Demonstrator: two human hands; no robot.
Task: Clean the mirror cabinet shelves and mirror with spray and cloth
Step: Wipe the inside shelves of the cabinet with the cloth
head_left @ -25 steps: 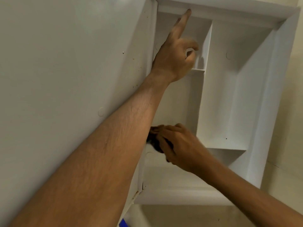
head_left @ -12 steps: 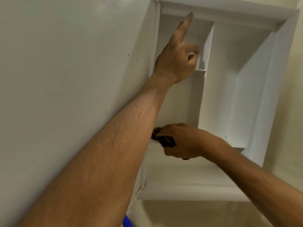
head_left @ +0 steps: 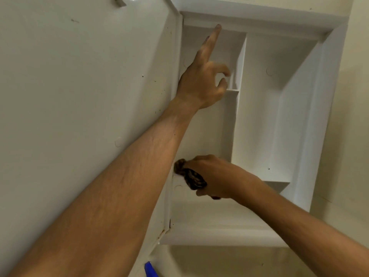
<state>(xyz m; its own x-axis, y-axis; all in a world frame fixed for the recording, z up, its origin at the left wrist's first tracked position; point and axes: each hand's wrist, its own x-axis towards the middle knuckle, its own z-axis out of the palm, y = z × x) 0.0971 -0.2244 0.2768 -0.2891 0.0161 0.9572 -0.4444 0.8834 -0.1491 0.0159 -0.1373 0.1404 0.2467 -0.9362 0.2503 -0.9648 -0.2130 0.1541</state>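
The white mirror cabinet (head_left: 311,124) hangs open above me, its shelves bare. My left hand (head_left: 203,82) is raised at the cabinet's upper left, index finger straight up with its tip at the top inner edge, the other fingers loosely curled and holding nothing. My right hand (head_left: 213,176) grips a dark patterned cloth (head_left: 191,176) and presses it against the lower left inner corner of the cabinet, beside the hinge side. No spray bottle can be made out for certain.
The open cabinet door (head_left: 79,96) fills the left side, its inner face dotted with small dark specks. A vertical divider (head_left: 238,100) splits the cabinet interior. A blue object (head_left: 150,269) peeks in at the bottom edge. Beige wall surrounds the cabinet.
My right hand with the cloth has shifted left into the lower left corner. My left hand has barely moved, index finger still up.
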